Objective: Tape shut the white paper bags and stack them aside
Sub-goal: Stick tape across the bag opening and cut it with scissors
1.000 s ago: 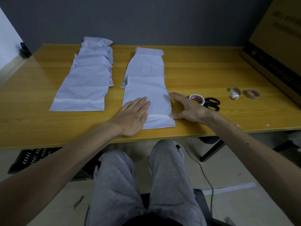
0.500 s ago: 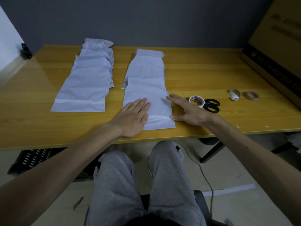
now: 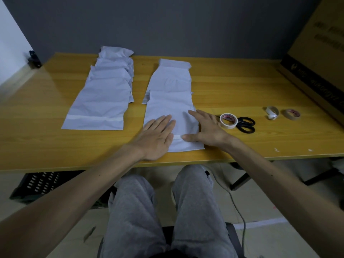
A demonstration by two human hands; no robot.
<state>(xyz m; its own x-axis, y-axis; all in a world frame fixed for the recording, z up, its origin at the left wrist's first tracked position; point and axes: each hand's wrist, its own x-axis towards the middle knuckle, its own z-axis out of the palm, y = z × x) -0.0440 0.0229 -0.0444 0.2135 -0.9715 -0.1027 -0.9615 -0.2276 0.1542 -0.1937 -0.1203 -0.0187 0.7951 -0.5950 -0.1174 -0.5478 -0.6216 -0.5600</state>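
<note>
Right now both hands lie flat and unclenched on the nearest white paper bag (image 3: pixel 170 116), which sits at the near end of the right-hand row of bags (image 3: pixel 172 81) on the wooden table (image 3: pixel 232 86). The left hand (image 3: pixel 158 135) covers the bag's near-left part, palm down, fingers together. The right hand (image 3: pixel 206 130) rests on the bag's right edge, fingers pointing far-left and thumb lying along the strip of tape (image 3: pixel 177 136) that crosses the bag close to its near end. Neither hand grips anything.

By my reading, the step in hand is pressing that strip down so the flap stays shut. To do it well, the left palm should pin the bag so it cannot slide on the smooth tabletop, while the right thumb rubs outward along the strip towards the right edge, pushing out creases and air. The paper looks thin and wrinkled, so firm, even pressure should serve better than a quick swipe, and any overhang wants folding under.

To the left, well apart, lies the stack of taped bags (image 3: pixel 104 94), its top bag showing the same strip near its near end; the sealed bag probably goes there next. A tape roll (image 3: pixel 228 121) and black scissors (image 3: pixel 245 124) sit just right of the right hand.
</note>
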